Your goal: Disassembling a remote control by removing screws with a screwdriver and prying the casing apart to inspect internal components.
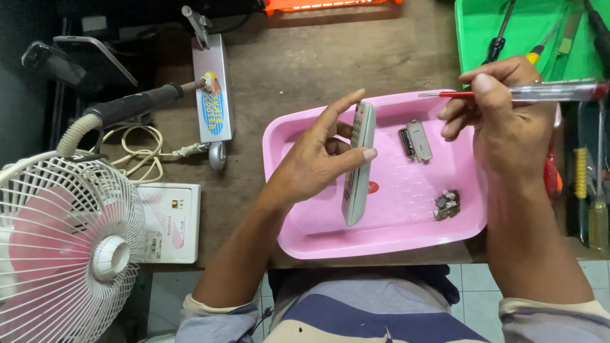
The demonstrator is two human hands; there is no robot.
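The left hand grips a slim grey plastic remote control on its edge above the pink plastic tray, index finger stretched out. The right hand pinches a clear-handled screwdriver with red shaft horizontally over the tray's far edge.

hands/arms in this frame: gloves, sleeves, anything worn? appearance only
Both hands are bare: the left hand and the right hand show no gloves, rings, watch or wristband. Both forearms are uncovered up to about the elbows. There, cream-coloured sleeve cuffs begin, rolled or pushed up, on a top with broad grey-blue, dark navy and cream stripes. No cables or markings on either arm.
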